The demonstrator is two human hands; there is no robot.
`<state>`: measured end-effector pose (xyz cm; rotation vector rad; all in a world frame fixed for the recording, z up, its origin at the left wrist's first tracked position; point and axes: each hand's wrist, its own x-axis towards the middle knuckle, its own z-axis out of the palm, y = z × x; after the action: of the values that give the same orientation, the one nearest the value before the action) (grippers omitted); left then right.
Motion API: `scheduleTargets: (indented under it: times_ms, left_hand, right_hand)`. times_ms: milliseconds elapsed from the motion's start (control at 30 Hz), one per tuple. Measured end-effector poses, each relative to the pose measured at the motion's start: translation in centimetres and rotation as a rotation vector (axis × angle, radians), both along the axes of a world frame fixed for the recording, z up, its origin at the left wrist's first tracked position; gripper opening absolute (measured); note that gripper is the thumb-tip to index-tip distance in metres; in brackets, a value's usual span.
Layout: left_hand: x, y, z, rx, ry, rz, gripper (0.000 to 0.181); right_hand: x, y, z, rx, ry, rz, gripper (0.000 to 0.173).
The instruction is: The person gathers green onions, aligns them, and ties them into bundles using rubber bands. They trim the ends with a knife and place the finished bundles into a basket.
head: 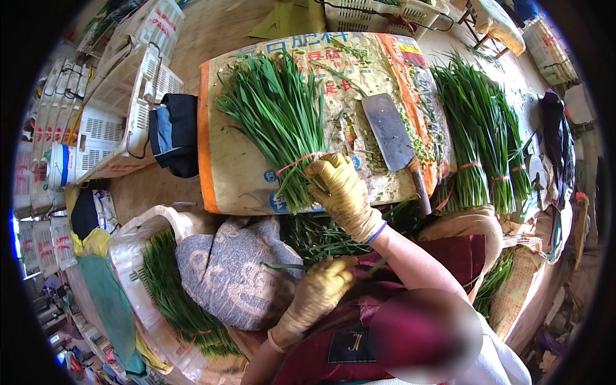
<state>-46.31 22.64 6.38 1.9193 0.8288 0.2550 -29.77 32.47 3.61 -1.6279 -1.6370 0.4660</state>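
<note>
A bundle of flat green leaves, likely garlic chives (281, 110), lies on a printed woven sack (231, 178) covering a work surface, with a pink band around its lower part. My right hand (344, 197), in a yellowish glove, grips the stem ends beside the band. Below it, over my lap, is my gloved left hand (320, 293), fingers bent and slightly blurred. Thin green blades show on both sides of it; whether it holds one cannot be made out. A cleaver (387, 132) rests on the sack to the right, its wooden handle (421, 190) towards me.
Banded leaf bundles (464, 139) lie at right. Cut bits (418, 144) litter the sack. Loose leaves (327, 236) lie below its near edge, beside a grey patterned cloth (240, 274). A white tub (120, 245) of leaves stands lower left. White plastic crates (103, 130) stand at left.
</note>
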Motion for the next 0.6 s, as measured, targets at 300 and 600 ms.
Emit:
scheduleTargets:
  times_ms: [300, 600]
  left_hand:
    - [-0.8, 7.1, 0.6, 0.378, -0.096, 0.841, 0.034]
    - [2.4, 8.3, -1.8, 0.647, 0.286, 0.708, 0.019]
  right_hand:
    - [2.5, -0.5, 1.6, -0.141, 0.342, 0.19, 0.033]
    - [1.3, -1.1, -0.7, -0.174, 0.767, 0.107, 0.021]
